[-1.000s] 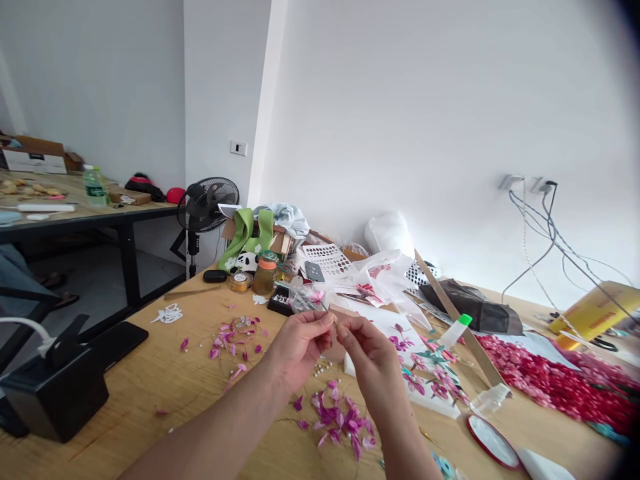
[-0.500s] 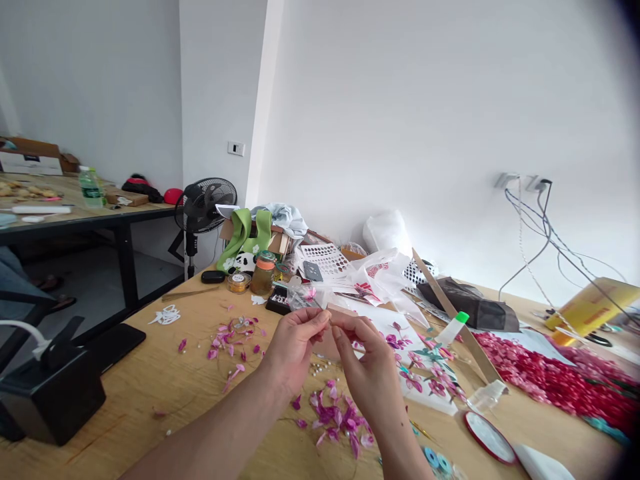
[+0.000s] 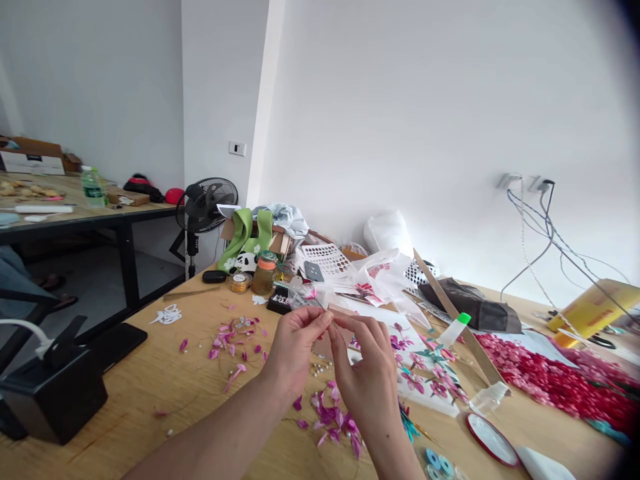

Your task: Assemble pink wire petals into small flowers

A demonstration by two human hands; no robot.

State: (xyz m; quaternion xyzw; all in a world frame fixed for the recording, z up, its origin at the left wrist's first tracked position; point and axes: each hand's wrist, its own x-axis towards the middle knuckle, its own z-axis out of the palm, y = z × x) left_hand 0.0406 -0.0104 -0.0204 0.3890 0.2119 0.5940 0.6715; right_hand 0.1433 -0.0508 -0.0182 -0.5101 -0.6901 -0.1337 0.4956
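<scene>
My left hand (image 3: 300, 340) and my right hand (image 3: 365, 360) meet over the middle of the wooden table (image 3: 200, 373), thumbs and forefingers pinched together. Whatever lies between the fingertips is too small to make out. Loose purple-pink petals (image 3: 333, 417) lie below my right hand, partly covered by it. More pink petals on thin stems (image 3: 233, 337) are scattered left of my left hand. Small white beads (image 3: 320, 367) sit between the two hands. Just beyond my right hand, finished-looking pink flowers with teal leaves (image 3: 415, 370) rest on a white sheet (image 3: 435, 400).
Toward the back stand a jar (image 3: 264, 273), a green panda bag (image 3: 245, 243) and plastic bags (image 3: 383, 273). A long wooden strip (image 3: 463, 320), a green-capped bottle (image 3: 455, 329) and red petal strands (image 3: 545, 373) are at right. A black box (image 3: 53, 393) and phone (image 3: 117, 341) are at left.
My right hand has turned slightly and its fingers have shifted at the pinch. Teal strands now show beside its wrist. My left hand stays nearly in place; the view has moved a little.
</scene>
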